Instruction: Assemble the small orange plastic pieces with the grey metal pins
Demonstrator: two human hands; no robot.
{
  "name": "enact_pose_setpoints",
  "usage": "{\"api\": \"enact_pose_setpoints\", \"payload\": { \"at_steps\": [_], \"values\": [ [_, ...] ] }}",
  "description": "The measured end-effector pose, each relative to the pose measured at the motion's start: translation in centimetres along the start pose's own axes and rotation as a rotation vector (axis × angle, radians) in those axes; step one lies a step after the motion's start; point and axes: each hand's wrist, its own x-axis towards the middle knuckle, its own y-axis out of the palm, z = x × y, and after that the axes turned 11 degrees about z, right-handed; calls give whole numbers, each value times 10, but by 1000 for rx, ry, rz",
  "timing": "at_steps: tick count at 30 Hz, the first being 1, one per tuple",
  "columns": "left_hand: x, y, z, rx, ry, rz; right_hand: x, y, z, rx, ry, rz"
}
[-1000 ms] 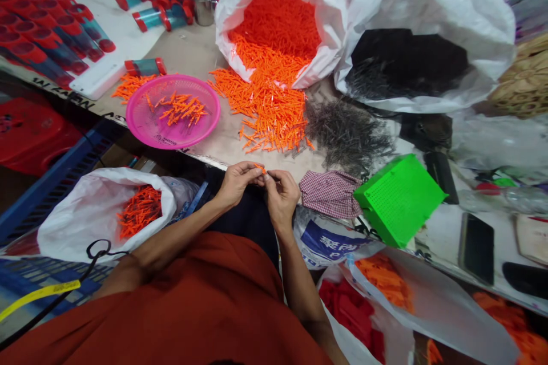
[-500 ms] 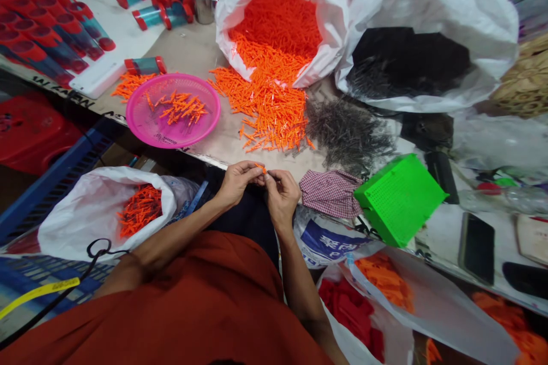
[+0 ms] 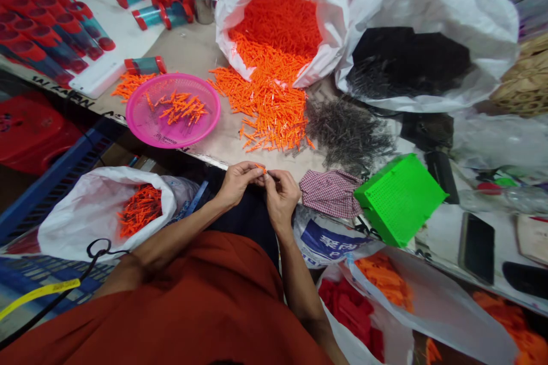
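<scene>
Orange piece point(image 3: 260, 169): by desk's near edge point(image 3: 216, 154), axis I can't tell tbh
Grip: left hand point(image 3: 237, 182), right hand point(image 3: 282, 197) both pinched on it

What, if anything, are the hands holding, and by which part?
A small orange piece, pinched between the left hand and right hand where they meet; they cover too much of it to tell which part is gripped.

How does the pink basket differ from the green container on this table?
The pink basket is round; the green container is rectangular. The pink basket holds orange pieces and lies left in the view, while the green container lies right. Both look perforated.
</scene>
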Motion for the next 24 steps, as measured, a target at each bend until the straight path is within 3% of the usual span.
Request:
{"api": "enact_pose_setpoints", "payload": {
  "at_steps": [7,24],
  "values": [
    [0,0,2,3,5,-4,-2,1,1,-58,-25,-15],
    [1,-1,-1,0,-13,5,-1,0,0,66,33,5]
  ]
}}
